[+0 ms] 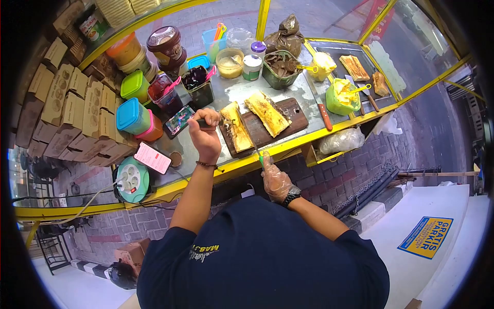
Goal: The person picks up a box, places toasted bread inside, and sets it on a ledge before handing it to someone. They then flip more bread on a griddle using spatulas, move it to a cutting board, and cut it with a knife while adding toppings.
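My left hand (205, 138), bare with a wrist bracelet, is closed on a dark-handled tool (207, 123) whose tip rests against the left bread slab (235, 129). Wearing a clear plastic glove, my right hand (276, 179) grips a thin knife (256, 149) with a green handle; the blade lies along that slab's right side. A second toasted slab (267, 113) lies beside the first. Both are on a dark wooden cutting board (288, 123) on the cart's metal counter.
Colourful lidded tubs (132, 115) and jars of toppings crowd the counter's back. Two phones (153, 157) and a cable reel (131, 180) lie at the left. Stacked cardboard boxes (77, 110) fill the far left. A griddle with bread (355, 67), a green butter tub (341, 97) and a brown-handled knife (324, 116) are at the right.
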The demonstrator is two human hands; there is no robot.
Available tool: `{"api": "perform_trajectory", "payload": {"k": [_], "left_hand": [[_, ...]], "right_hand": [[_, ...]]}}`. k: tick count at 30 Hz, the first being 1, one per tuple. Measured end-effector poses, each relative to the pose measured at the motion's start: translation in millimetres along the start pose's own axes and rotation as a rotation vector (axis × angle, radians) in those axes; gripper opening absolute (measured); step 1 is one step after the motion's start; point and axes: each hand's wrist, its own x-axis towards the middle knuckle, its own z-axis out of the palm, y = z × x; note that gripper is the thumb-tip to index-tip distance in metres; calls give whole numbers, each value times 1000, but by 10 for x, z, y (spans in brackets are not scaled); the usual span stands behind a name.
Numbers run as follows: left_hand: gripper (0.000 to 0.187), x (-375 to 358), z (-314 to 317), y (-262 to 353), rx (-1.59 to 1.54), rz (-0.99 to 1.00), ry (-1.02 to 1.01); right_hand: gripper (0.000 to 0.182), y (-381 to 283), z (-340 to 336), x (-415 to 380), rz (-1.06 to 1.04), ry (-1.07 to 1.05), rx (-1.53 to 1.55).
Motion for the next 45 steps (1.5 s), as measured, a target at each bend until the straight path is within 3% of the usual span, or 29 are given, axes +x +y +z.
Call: {"api": "perform_trajectory", "payload": {"k": [7, 10, 13, 14, 17, 20, 23, 29, 30, 33, 41, 45], "left_hand": [[59, -62, -92, -27, 45, -34, 10], [60, -33, 30, 57, 25, -10, 48], [61, 26, 273, 199, 40, 71, -9], [61, 31, 350, 132, 40, 58, -24], [61, 38, 556, -220, 43, -10, -46], [59, 58, 626, -639, 69, -57, 4], [57, 72, 709, -842, 48, -104, 99], [56, -2, 830, -909, 40, -97, 227], [57, 0, 864, -896, 62, -96, 232], [56, 0, 865, -927, 50, -91, 250], [58, 99, 956, -781, 108, -33, 256], [59, 190, 1104, -781, 104, 4, 133]], "right_hand": [[60, -56, -198, 22, 133, -119, 52], [58, 153, -126, -39, 101, 63, 151], [54, 255, -547, -14, 71, 140, 188], [48, 373, -595, 22, 15, 296, 167], [34, 877, -787, 118, 203, 318, 418], [28, 1455, -832, 263, 236, 332, 455], [27, 1831, -862, 419, 312, 173, 557], [27, 1636, -1303, 437, 308, -36, 660], [28, 1738, -1170, 414, 173, 0, 520], [30, 1786, -1087, 303, 147, 23, 584], [26, 1960, -956, 232, 346, 133, 640], [22, 1982, -987, 175, 327, 51, 606]]}}
